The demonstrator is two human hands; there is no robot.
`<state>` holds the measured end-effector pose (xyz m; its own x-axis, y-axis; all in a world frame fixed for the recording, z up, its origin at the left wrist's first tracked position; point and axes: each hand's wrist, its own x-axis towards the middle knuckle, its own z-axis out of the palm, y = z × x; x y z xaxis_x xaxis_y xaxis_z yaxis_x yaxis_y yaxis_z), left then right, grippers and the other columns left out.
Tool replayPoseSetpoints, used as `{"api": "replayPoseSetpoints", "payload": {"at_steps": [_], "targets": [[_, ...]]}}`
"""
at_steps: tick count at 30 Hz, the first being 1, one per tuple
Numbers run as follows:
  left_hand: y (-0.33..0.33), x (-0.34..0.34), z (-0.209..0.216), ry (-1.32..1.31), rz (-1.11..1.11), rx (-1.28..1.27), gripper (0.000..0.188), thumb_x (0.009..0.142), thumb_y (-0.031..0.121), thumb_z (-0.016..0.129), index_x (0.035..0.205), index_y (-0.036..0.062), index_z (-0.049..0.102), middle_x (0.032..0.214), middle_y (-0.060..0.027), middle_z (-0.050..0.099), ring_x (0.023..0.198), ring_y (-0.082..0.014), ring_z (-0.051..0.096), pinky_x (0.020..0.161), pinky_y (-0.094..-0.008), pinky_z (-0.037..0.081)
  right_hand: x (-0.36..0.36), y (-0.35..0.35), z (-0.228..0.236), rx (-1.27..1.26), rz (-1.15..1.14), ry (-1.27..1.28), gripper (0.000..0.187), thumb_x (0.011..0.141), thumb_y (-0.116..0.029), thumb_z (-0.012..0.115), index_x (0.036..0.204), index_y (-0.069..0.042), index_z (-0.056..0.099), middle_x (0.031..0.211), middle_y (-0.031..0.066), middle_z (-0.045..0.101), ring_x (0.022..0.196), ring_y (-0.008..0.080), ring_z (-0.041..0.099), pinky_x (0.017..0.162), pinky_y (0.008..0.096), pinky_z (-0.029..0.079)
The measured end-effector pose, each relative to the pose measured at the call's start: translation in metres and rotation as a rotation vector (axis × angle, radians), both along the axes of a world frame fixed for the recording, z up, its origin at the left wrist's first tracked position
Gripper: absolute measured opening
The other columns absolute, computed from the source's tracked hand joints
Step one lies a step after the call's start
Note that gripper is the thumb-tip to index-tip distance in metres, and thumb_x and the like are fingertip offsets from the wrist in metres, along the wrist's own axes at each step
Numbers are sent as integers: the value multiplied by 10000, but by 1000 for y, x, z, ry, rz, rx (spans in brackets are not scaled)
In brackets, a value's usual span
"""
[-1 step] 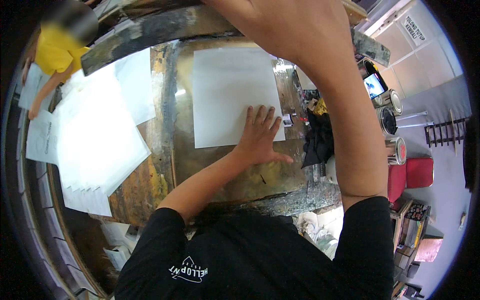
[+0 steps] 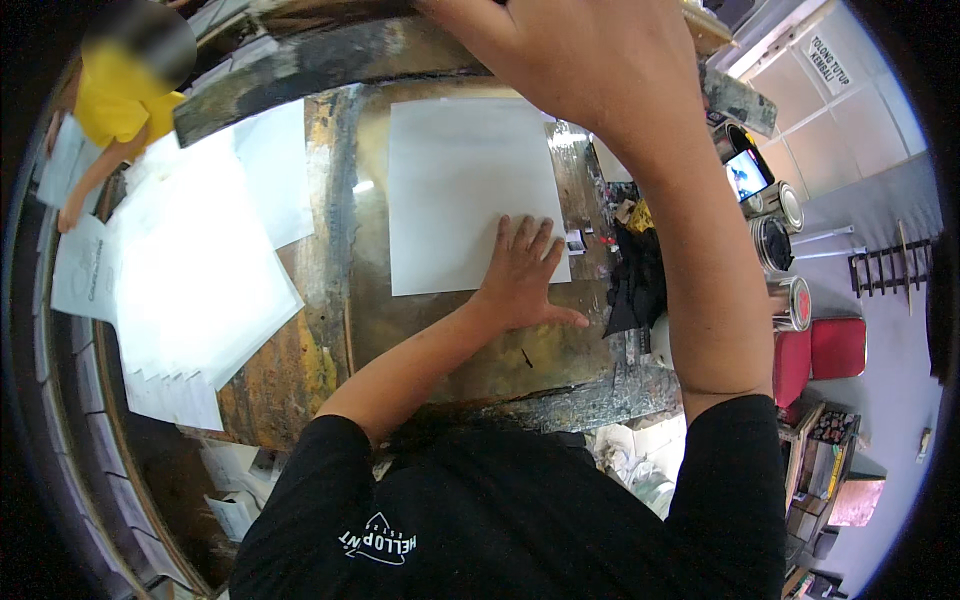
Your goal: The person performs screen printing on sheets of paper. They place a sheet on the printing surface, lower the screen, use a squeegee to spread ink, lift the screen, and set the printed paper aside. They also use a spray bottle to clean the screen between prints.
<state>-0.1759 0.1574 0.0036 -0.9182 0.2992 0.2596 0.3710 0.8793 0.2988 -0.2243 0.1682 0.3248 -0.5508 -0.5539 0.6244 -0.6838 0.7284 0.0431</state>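
A white sheet of paper (image 2: 460,180) lies on a stained, glossy board (image 2: 420,350) in front of me. My left hand (image 2: 522,268) rests flat on the sheet's near right corner, fingers spread and thumb off the paper; the fingertips are darkened. My right hand (image 2: 590,50) reaches up to the top edge of the view, by a dark, paint-smeared bar (image 2: 290,65) that spans the far side above the board. Its fingertips are out of view, so I cannot see whether it grips the bar.
A fanned stack of white sheets (image 2: 190,280) lies at left. Beyond it, a person in yellow (image 2: 110,105) touches a printed sheet (image 2: 85,270). At right are a black cloth (image 2: 635,280), several cans (image 2: 790,300), a lit screen (image 2: 745,175) and a red chair (image 2: 838,347).
The dark bar and my right hand have shifted very slightly up and to the right. My left hand stays on the sheet.
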Motion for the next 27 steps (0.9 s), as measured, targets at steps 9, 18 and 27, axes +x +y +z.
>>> {"api": "replayPoseSetpoints", "payload": {"at_steps": [9,18,27], "targets": [[-112,40,77,247,253,804,612,800,201,892,1328,41,628,1106,-96,728,971,-221,728,810,-351,602,-40,7,-13,-57,247,66,553,996,-533,540,789,-30,643,747,136,653,730,278,626,754,438,485],[-160,155,98,-113,668,1028,1108,588,287,1021,1498,-35,477,1244,-147,704,1152,-232,665,1050,-369,489,-9,60,-159,321,396,-292,554,751,-163,803,1201,-68,495,1085,125,611,1047,332,597,848,478,439],[-169,180,-11,52,685,459,1302,484,522,982,1538,-10,434,1177,-151,717,1088,-354,609,973,-444,410,-101,-8,-238,200,156,-123,326,825,-68,673,1135,-97,576,1030,85,605,1025,282,582,858,450,422]]}}
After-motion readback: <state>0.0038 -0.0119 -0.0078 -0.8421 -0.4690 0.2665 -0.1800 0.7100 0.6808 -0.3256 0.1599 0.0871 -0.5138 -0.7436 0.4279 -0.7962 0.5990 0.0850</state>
